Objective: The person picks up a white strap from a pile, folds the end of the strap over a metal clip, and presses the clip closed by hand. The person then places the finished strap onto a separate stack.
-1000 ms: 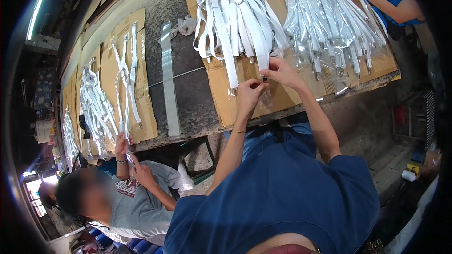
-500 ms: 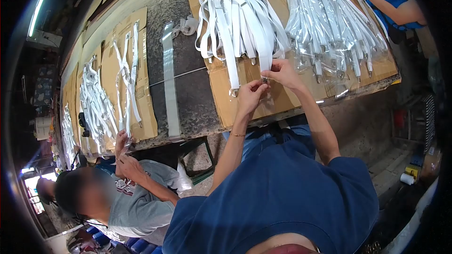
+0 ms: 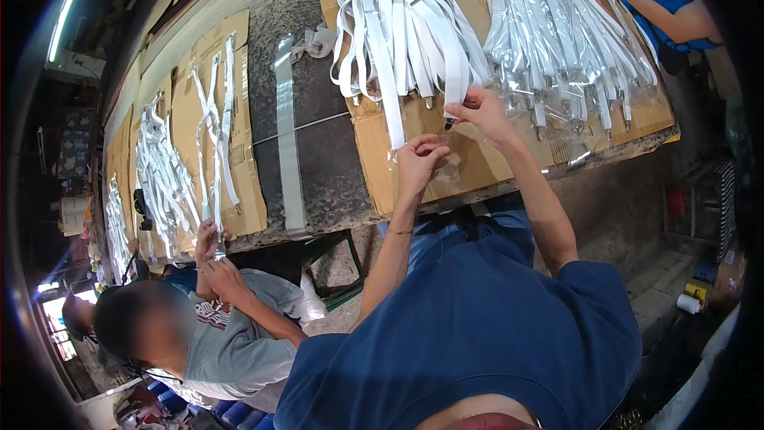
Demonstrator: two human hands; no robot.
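White elastic straps (image 3: 410,40) with metal clips at their ends hang in a loose bundle over a cardboard sheet (image 3: 382,179). My right hand (image 3: 480,115) pinches the clip end of one white strap (image 3: 456,72). To its lower left, my left hand (image 3: 422,163) is raised over the cardboard, with thumb and fingers curled close together; clear film shows beside the fingertips, and whether they grip it is too small to tell. Another strap end (image 3: 394,123) lies just above my left hand.
Film-wrapped straps (image 3: 557,48) lie to the right. A long clear strip (image 3: 289,143) crosses the dark tabletop (image 3: 326,147). At left, a person in grey (image 3: 239,334) handles straps by more cardboard (image 3: 251,191). Another person's arm (image 3: 656,16) shows at upper right.
My right hand has moved slightly up with the strap end. My left hand has come away from the clip, leaving a gap between the hands.
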